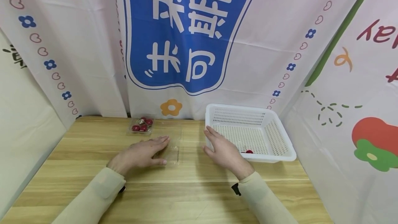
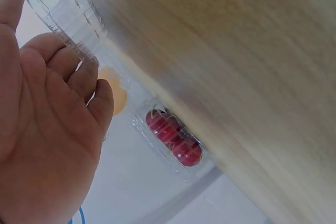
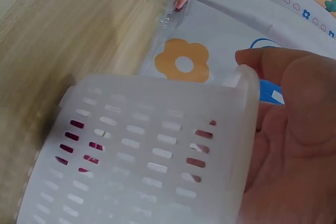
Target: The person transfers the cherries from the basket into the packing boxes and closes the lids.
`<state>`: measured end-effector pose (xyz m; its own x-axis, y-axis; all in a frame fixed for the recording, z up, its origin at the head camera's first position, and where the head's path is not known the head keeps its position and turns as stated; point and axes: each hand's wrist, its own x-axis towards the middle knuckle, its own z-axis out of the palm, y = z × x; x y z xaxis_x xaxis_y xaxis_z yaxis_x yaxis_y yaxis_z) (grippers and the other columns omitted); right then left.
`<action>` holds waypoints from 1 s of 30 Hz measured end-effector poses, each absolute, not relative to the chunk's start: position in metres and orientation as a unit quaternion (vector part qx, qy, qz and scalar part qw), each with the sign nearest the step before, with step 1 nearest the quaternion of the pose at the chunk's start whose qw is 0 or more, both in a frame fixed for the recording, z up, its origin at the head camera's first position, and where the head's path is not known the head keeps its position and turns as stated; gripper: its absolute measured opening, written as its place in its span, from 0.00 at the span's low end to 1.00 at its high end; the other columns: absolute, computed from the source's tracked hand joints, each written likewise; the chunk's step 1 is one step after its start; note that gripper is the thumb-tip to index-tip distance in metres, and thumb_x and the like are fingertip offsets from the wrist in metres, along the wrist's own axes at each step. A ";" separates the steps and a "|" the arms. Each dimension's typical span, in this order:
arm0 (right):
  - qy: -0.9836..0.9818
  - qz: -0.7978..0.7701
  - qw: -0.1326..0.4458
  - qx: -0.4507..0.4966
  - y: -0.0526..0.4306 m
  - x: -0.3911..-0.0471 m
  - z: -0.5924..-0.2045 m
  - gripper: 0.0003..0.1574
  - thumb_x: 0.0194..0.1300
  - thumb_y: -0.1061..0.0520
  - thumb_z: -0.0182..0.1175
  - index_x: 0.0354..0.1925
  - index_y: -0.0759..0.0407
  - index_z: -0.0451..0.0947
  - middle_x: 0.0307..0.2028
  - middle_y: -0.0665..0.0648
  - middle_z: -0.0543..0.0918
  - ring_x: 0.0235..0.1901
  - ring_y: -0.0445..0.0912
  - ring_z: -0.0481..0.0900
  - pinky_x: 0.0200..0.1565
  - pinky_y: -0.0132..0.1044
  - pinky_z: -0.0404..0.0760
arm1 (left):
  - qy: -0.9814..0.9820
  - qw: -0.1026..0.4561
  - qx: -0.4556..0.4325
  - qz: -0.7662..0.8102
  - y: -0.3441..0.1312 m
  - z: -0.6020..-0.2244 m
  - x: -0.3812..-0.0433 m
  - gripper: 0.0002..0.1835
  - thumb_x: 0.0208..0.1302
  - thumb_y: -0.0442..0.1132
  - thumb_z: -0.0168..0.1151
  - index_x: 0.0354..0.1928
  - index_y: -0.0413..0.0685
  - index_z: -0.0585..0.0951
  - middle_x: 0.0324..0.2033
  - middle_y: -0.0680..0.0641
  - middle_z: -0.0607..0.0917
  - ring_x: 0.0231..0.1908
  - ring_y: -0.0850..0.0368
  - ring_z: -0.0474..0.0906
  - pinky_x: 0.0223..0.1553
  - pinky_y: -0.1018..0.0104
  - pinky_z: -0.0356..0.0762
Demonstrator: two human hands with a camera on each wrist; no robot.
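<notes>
My left hand [image 1: 143,153] holds a clear plastic box [image 1: 172,153] on the wooden table, its thumb and fingers spread at the box's left side. In the left wrist view, the fingers [image 2: 81,77] bend against the see-through wall. A white slotted basket [image 1: 281,148] stands at the right, and my right hand [image 1: 225,151] grips its left rim. The right thumb [image 3: 265,59] lies at the rim, and the other fingers show through the slots inside. One red cherry [image 1: 249,151] is visible in the basket, near the front wall; more red shows through the slots in the right wrist view.
At the table's back edge, left of the clear box, sits a small clear container [image 1: 132,131] with several red cherries [image 1: 143,127]. A printed cloth [image 1: 192,101] hangs directly behind the table [image 1: 174,196], and more cloth walls flank both sides.
</notes>
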<state>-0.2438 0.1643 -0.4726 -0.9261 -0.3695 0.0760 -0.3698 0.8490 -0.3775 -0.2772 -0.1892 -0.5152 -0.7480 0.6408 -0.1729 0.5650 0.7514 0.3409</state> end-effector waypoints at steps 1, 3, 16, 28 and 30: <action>-0.961 0.193 -0.001 0.196 0.164 -0.244 -0.473 0.43 0.89 0.47 0.66 0.88 0.68 0.70 0.92 0.65 0.66 0.88 0.65 0.73 0.87 0.62 0.78 | 0.925 0.140 0.326 0.135 -0.189 -0.515 -0.277 0.53 0.85 0.65 0.68 0.95 0.42 0.60 0.95 0.37 0.60 0.93 0.29 0.60 0.88 0.19 0.66; -0.961 0.190 -0.004 0.202 0.164 -0.244 -0.475 0.45 0.89 0.46 0.67 0.88 0.68 0.69 0.93 0.65 0.65 0.88 0.66 0.73 0.87 0.62 0.78 | 0.925 0.139 0.327 0.137 -0.189 -0.515 -0.276 0.53 0.85 0.66 0.68 0.94 0.41 0.61 0.95 0.37 0.60 0.92 0.28 0.61 0.87 0.19 0.67; -0.950 0.192 0.005 0.246 0.145 -0.260 -0.484 0.49 0.87 0.46 0.68 0.91 0.66 0.64 0.94 0.63 0.62 0.89 0.64 0.72 0.88 0.60 0.76 | 0.928 0.140 0.315 0.142 -0.187 -0.514 -0.274 0.53 0.84 0.66 0.68 0.94 0.42 0.62 0.94 0.38 0.61 0.92 0.28 0.62 0.86 0.16 0.67; -0.950 0.189 -0.006 0.248 0.142 -0.265 -0.484 0.51 0.88 0.43 0.67 0.92 0.63 0.62 0.95 0.61 0.59 0.91 0.62 0.69 0.90 0.58 0.73 | 0.932 0.153 0.290 0.152 -0.177 -0.509 -0.270 0.53 0.83 0.62 0.72 0.94 0.39 0.61 0.94 0.36 0.60 0.93 0.29 0.60 0.91 0.25 0.63; -0.947 0.201 -0.008 0.250 0.142 -0.265 -0.483 0.50 0.88 0.44 0.67 0.92 0.64 0.62 0.95 0.61 0.59 0.91 0.62 0.68 0.91 0.59 0.72 | 0.933 0.157 0.285 0.155 -0.175 -0.508 -0.269 0.53 0.83 0.61 0.72 0.94 0.38 0.61 0.95 0.35 0.59 0.93 0.29 0.58 0.92 0.25 0.61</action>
